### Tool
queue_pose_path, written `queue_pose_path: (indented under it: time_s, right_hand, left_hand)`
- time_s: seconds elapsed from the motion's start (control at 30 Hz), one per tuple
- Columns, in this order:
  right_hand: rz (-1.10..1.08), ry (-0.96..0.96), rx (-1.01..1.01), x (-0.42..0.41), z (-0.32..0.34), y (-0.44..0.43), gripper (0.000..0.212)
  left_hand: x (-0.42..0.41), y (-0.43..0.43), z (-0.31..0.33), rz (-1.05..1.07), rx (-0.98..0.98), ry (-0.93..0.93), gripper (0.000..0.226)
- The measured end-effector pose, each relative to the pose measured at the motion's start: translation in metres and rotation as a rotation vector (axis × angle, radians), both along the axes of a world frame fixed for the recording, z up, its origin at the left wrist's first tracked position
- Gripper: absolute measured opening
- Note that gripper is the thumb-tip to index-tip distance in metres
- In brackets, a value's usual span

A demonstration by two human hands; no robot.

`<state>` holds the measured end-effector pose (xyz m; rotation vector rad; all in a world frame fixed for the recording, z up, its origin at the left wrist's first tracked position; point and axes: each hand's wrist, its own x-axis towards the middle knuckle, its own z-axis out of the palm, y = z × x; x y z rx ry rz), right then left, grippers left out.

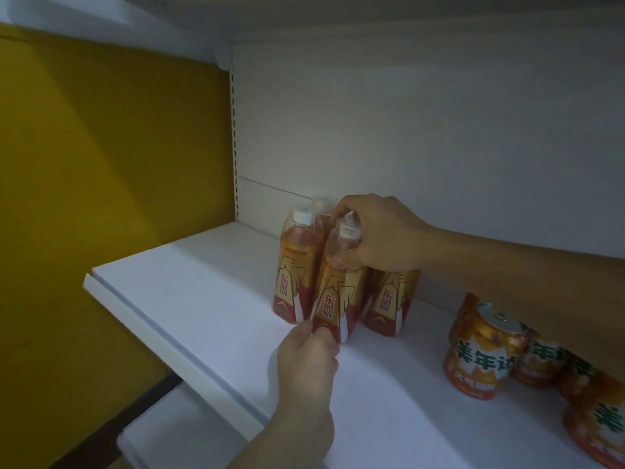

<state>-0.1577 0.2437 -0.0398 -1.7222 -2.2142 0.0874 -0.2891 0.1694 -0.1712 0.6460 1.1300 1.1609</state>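
Several orange drink bottles with white caps and red-and-gold labels stand grouped on a white shelf [203, 299]. My right hand [378, 235] comes in from the right and grips the neck and cap of the front bottle [333, 299], which leans slightly. My left hand [306, 360] reaches up from below and pinches that same bottle at its base. Another bottle [296, 272] stands just left of it, one [389, 302] stands to its right under my right hand, and a further bottle [323, 204] shows behind.
Orange soda cans [480, 353] stand in a group at the right end of the shelf, partly under my right forearm. A white back panel rises behind, a yellow wall [101, 164] lies to the left, and a lower white shelf [176, 434] shows beneath.
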Motion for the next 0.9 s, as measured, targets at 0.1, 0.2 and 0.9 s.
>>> queue_pose_path:
  time_s: [0.1,0.2,0.9]
  right_hand:
    - [-0.002,-0.021,-0.007,0.0,0.002,-0.001,0.071]
    - [0.025,-0.084,-0.018,-0.001,0.005,-0.001,0.068]
    - [-0.1,0.096,0.045,0.035,0.037,0.036,0.028]
  left_hand:
    - [0.001,0.002,-0.003,0.012,0.023,0.017,0.02]
    - [0.002,0.003,-0.005,0.004,0.037,0.039,0.036]
    - [0.006,0.011,-0.001,0.003,0.22,0.173,0.035]
